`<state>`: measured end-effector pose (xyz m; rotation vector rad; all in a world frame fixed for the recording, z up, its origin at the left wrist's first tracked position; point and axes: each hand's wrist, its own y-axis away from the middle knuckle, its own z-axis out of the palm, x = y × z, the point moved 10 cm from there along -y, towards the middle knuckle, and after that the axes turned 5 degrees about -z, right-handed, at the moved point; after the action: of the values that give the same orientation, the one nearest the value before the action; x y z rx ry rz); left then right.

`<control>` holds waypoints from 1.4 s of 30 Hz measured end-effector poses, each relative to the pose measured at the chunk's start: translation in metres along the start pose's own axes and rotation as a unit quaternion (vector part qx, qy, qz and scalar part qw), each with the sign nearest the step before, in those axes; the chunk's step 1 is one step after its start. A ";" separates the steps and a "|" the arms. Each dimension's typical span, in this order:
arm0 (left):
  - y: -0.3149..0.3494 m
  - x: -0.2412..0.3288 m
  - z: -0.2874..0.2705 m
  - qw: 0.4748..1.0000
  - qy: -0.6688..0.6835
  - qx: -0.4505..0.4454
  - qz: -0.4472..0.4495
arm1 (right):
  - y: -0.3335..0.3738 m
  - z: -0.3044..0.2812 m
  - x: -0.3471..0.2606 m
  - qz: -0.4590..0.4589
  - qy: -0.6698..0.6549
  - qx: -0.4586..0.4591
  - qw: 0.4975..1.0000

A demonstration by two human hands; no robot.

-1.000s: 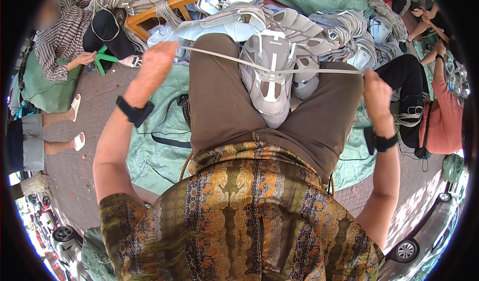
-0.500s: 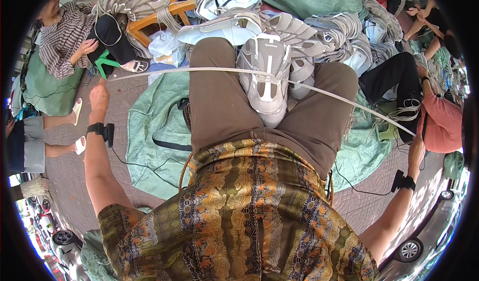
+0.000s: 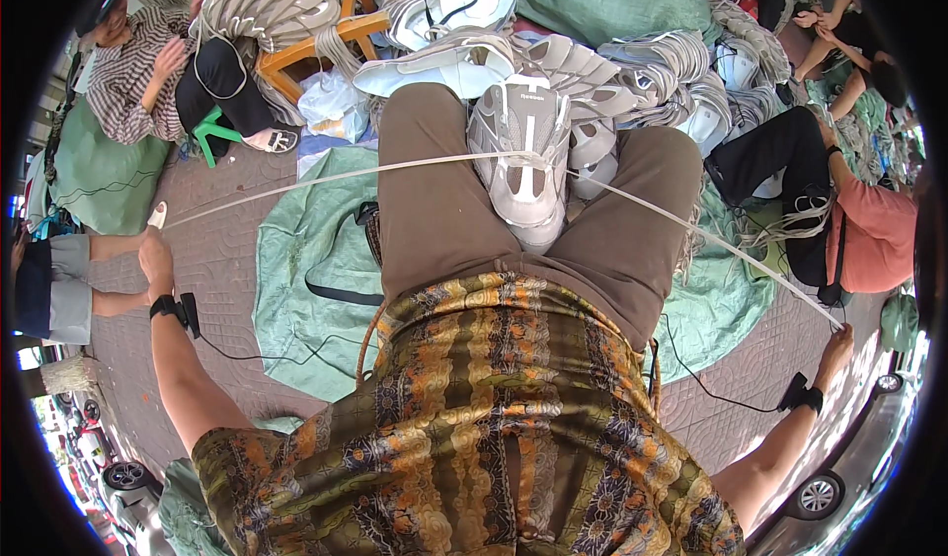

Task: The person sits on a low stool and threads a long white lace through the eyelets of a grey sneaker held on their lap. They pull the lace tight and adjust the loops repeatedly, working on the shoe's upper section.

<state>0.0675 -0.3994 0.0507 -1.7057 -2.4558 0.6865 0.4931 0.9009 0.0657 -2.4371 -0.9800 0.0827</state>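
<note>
Between my knees rests a grey and white sneaker upper (image 3: pixel 520 176) on a shoe form, its toe toward me. A long pale shoelace (image 3: pixel 385 169) crosses its lace area and stretches out taut to both sides. Far out at the left, my left hand (image 3: pixel 155 258) is closed on one end of the lace. My right hand (image 3: pixel 839 344) pinches the other end, low at the far right. Part of a second grey sneaker piece (image 3: pixel 595 151) shows just right of the first, against my thigh.
Stacks of grey shoe uppers (image 3: pixel 657 62) lie ahead, near an orange wooden stool (image 3: pixel 316 47). Green sheeting (image 3: pixel 306 220) covers ground beside my legs. People sit at left and right; one at left is on a green stool (image 3: pixel 209 133). A parked car (image 3: pixel 839 487) stands at lower right.
Both hands have moved farther outward and nearer to my body, drawing the lace ends wider. The sneaker has hardly shifted. The seated person at left has raised a hand.
</note>
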 end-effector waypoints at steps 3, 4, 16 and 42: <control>0.007 -0.008 0.000 0.999 -0.008 -0.014 -0.035 | -0.003 -0.008 0.012 0.020 -0.001 -0.004 1.000; 0.011 -0.016 0.001 0.999 -0.016 -0.019 -0.041 | -0.004 -0.008 0.012 0.027 -0.002 -0.010 1.000; 0.045 -0.112 0.038 0.996 -0.031 -0.028 -0.082 | 0.005 -0.032 -0.212 -0.004 -0.585 -0.033 0.811; 0.077 0.382 -0.127 0.703 0.670 -0.171 0.167 | 0.112 0.012 -0.661 -0.179 -0.603 -0.268 0.730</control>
<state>0.0291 0.0086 0.0617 -1.6988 -1.2056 -0.8634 0.0735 0.3997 -0.0833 -2.4431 -2.2347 1.6099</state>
